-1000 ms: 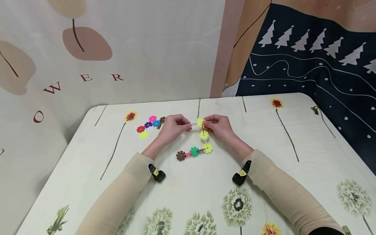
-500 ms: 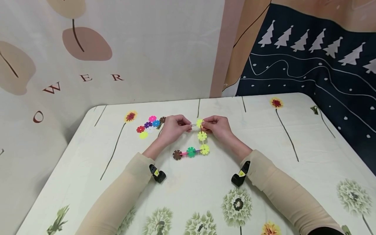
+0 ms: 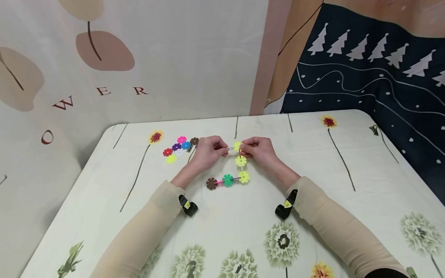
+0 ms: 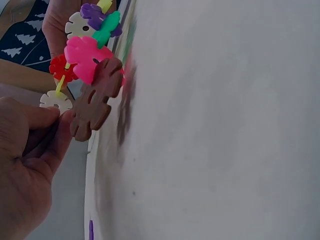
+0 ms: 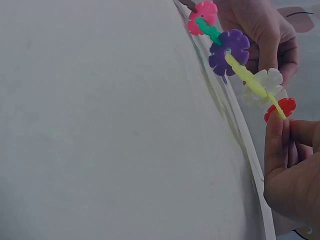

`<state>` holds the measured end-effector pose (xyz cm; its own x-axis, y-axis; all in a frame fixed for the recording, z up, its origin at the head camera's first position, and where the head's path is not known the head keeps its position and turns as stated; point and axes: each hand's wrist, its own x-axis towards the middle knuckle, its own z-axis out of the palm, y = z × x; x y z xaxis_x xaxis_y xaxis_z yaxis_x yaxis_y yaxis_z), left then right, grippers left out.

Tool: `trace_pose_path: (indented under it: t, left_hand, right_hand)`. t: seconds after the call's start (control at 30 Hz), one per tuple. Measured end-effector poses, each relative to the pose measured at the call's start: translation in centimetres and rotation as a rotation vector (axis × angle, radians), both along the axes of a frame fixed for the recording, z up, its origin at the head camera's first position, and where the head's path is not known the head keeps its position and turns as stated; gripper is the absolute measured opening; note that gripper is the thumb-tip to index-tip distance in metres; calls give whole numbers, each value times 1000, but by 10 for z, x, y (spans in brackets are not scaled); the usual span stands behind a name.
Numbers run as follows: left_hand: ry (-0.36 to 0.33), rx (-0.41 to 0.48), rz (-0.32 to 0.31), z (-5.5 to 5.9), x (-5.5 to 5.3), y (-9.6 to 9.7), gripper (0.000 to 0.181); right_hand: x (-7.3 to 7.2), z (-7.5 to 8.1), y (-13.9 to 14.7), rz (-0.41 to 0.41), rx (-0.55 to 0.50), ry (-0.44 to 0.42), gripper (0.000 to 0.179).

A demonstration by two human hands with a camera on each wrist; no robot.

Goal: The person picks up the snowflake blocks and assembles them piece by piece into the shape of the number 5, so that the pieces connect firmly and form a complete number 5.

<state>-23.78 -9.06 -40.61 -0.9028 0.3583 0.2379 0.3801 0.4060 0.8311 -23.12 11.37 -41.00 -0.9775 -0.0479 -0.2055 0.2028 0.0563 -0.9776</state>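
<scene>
My left hand (image 3: 206, 155) pinches a white interlocking snowflake disc (image 4: 55, 102) between thumb and fingers. Its far side meets the edge of a yellow disc (image 3: 237, 146) at the top of a chain. My right hand (image 3: 260, 151) grips that end of the chain, with thumb and fingertip on the yellow disc close beside a red disc (image 5: 287, 106). From there the chain runs down through more yellow discs, white and purple (image 5: 229, 52) ones between them, then bends left through a green disc (image 3: 228, 180) and a pink disc (image 4: 89, 59) to a brown disc (image 3: 211, 183).
Several loose discs lie beyond my left hand, among them a red disc (image 3: 167, 152), a blue disc (image 3: 185, 145) and a yellow disc (image 3: 171, 159). A flower-print cloth (image 3: 222, 231) covers the table. Printed curtains (image 3: 194, 58) stand behind it.
The lower part of the chain has swung slightly left. Both hands keep their pinches at nearly the same place, and the head view has shifted a little.
</scene>
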Motion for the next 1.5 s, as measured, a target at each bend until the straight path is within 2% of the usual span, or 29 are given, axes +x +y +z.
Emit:
trace_pose_path:
  t: [0.2,0.6,0.93,1.27,1.5]
  left_hand:
    - [78,-22,-17,1,1,2,7]
    - [148,-104,-32,9,-1,-7,5]
    - [78,-76,-18,7,-2,-9,6]
    - [68,-62,-19,5,-2,-10,4]
    - [35,-36,-21,7,-1,-9,5]
  right_hand:
    - [0,1,0,9,21,4,22]
    - [-2,0,-5,23,32,17,21]
    - [-1,1,-4,7,42,100,24]
    - [1,0,-5,61,137,280,24]
    - [1,0,-7,83,107,300,23]
